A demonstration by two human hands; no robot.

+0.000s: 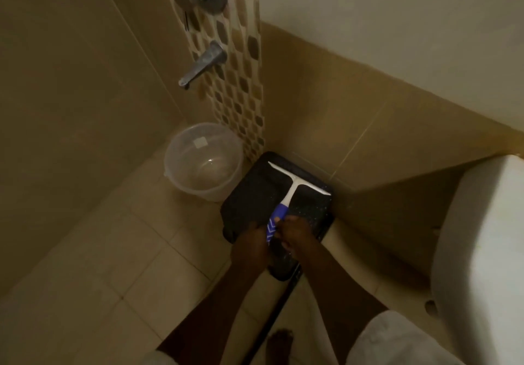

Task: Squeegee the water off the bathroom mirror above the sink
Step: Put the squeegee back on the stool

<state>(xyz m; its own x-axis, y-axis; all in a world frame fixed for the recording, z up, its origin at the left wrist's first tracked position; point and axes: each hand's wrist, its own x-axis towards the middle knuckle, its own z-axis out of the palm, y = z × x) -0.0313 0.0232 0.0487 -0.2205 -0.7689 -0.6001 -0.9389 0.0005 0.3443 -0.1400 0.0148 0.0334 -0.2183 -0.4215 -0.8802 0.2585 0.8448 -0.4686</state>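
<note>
Blue-handled squeegee [286, 194], both hands [251, 247] [297, 237] gripping handle, over black tray [246, 200]

Both hands, left hand [251, 247] and right hand [297, 237], gripped the squeegee [295, 187] handle over a black tray [243, 203] beside a clear bucket [202, 160].

Both forearms bare to above the elbow. Left hand [249, 247] and right hand [297, 240] ungloved, no rings or watch visible. White short sleeves at both frame corners. One bare foot [279, 345] below, unshod.
</note>
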